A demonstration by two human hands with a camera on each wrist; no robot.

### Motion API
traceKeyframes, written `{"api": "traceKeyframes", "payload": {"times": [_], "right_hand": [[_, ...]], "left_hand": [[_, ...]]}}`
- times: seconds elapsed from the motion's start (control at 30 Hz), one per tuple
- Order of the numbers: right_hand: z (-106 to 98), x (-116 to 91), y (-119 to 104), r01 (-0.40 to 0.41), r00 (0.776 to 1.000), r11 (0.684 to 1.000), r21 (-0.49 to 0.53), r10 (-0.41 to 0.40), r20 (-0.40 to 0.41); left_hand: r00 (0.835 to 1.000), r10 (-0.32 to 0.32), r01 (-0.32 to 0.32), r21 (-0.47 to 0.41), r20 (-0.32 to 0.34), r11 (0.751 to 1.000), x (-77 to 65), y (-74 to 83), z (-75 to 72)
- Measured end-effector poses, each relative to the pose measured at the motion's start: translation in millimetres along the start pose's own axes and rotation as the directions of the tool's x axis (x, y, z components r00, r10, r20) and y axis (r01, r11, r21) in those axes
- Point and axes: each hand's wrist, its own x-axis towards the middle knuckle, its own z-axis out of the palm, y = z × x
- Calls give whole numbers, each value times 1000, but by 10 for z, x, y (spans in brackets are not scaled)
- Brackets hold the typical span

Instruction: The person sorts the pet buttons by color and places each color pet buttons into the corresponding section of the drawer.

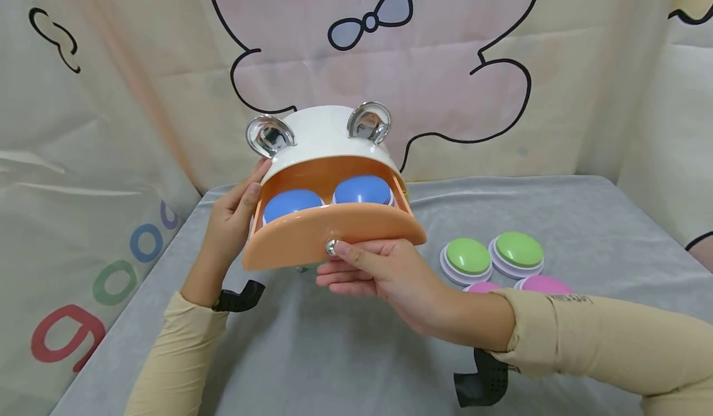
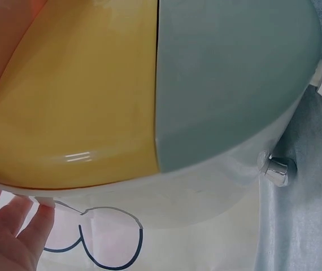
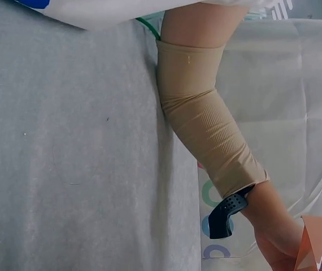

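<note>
A toy cabinet [image 1: 328, 128] with a white rounded shell and two silver ears is held up over the table. Its orange drawer [image 1: 334, 233] stands pulled out, with two blue-topped round buttons [image 1: 363, 190] inside. My left hand [image 1: 231, 221] grips the cabinet's left side, thumb toward the front and fingers reaching behind. With thumb and forefinger my right hand [image 1: 384, 270] pinches the drawer's silver knob [image 1: 331, 247], the other fingers extended below. In the left wrist view, a yellow drawer front [image 2: 87, 96] and a grey-green one [image 2: 229, 73] show, plus silver feet [image 2: 278, 171].
Two green-topped buttons [image 1: 519, 249] and two pink-topped ones [image 1: 546, 285] sit on the grey cloth-covered table [image 1: 345, 354], right of the cabinet; my right forearm partly covers the pink pair. A printed curtain [image 1: 445, 94] hangs behind the table and along its left side.
</note>
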Motion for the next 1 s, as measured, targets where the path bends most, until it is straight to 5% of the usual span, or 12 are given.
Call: {"api": "traceKeyframes", "payload": {"times": [0.6,1.0], "right_hand": [[-6,164,-69,3,1000,1000,-9,-4,-24],[-32,284,-81,27,999,999,23,-27,-23]], "left_hand": [[999,-33,33,-36,0,999,4,17,-25],[1000,6,-6,-59,3,998,9,-6,-24]]}}
